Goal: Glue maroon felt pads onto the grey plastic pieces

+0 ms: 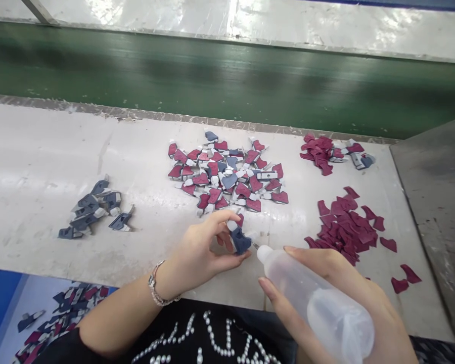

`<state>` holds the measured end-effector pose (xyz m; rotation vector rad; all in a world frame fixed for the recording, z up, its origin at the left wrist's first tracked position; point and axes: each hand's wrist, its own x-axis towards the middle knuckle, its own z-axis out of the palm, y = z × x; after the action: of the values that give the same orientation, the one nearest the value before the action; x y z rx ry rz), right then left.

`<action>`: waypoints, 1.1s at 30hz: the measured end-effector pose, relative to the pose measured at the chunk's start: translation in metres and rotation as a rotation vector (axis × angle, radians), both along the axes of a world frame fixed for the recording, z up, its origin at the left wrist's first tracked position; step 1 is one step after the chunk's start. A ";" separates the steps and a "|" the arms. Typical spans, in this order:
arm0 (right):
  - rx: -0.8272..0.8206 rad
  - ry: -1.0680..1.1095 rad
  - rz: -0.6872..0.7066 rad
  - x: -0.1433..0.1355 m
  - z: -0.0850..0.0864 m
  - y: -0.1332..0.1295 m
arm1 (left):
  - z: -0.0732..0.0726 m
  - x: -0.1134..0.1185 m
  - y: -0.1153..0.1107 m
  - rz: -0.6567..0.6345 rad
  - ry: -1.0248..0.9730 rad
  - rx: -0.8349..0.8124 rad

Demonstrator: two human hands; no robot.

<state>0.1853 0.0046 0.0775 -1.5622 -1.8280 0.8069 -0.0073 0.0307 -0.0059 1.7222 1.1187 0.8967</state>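
Observation:
Between thumb and fingers, my left hand (197, 253) grips a small dark blue and white plastic part (239, 240). A translucent squeeze bottle (314, 293) lies in my right hand (360, 283), its fine metal tip close to the blue face of the part; whether tip and part touch I cannot tell. Just beyond my left hand spreads a pile of similar parts (227, 174), many with dark red pieces on them. To the right lies a heap of loose dark red flat pieces (345, 222), beside the bottle.
Several blue-grey parts (94, 207) sit at the left. At the back right are more red pieces (318, 151) with a few parts. A blue bin (7, 303) at lower left holds finished-looking pieces. A green belt (212, 81) runs behind, and a metal panel (436, 202) stands at right.

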 end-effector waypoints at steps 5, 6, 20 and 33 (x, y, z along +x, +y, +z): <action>0.030 -0.129 0.004 0.005 -0.002 -0.007 | 0.001 0.000 -0.001 0.014 0.026 -0.002; 0.025 -0.131 0.011 0.005 -0.002 -0.008 | 0.001 0.000 -0.001 0.012 0.033 0.001; 0.143 -0.290 -0.112 0.004 -0.003 -0.012 | 0.002 -0.001 -0.001 0.001 -0.022 -0.031; 0.076 -0.211 -0.080 0.002 -0.002 -0.008 | 0.003 0.000 -0.001 -0.008 -0.030 -0.008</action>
<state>0.1876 -0.0034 0.0755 -1.7141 -1.9050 0.5470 -0.0077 0.0297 -0.0028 1.7002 1.0937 0.9092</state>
